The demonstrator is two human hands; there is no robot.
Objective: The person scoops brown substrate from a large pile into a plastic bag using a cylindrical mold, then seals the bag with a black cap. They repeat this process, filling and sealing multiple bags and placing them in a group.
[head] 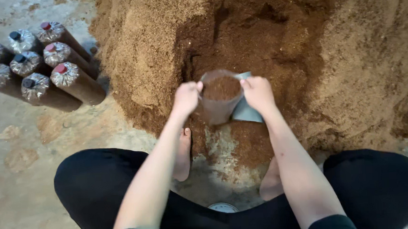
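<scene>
A clear plastic bag (217,110), part filled with brown sawdust-like substrate, stands upright on the floor between my bare feet. My left hand (186,96) pinches the bag's rim on its left side. My right hand (258,92) grips the rim on the right, and a flat grey scoop (247,112) sticks out beneath that hand; whether the hand holds it too I cannot tell. A large mound of the same brown substrate (265,35) rises directly behind the bag.
Several filled, capped cylindrical bags (64,76) stand grouped on the concrete floor at the upper left. My knees in black trousers (95,182) spread to both sides. A small round white object (223,206) lies near my lap.
</scene>
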